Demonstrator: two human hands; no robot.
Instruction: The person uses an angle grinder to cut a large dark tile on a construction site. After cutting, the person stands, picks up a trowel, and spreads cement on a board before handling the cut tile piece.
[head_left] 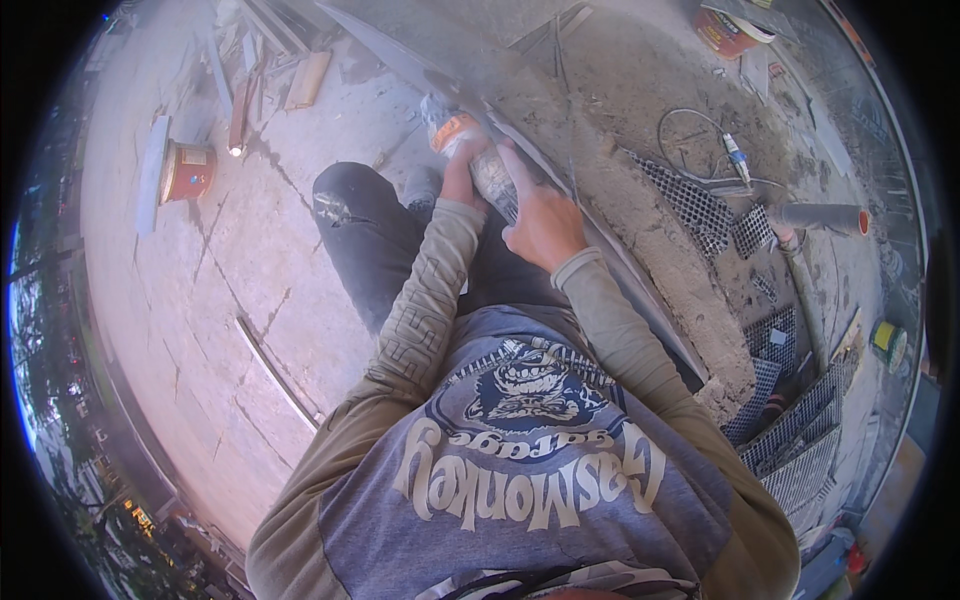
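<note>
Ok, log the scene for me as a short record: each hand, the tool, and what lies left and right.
Left fingers: around the tool, near its orange band
Right fingers: around the tool's body, behind the left
Tool: dusty power tool, probably a grinder; far end hard to make out
Left side: reddish-brown bucket, wooden board
Right side: dark grid-patterned sheet, grey pipe, red bucket

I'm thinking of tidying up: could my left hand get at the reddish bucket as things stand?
Probably not: the left hand is wrapped around the dusty power tool, and the reddish bucket stands well off to the left, beyond the bent knee.
</note>
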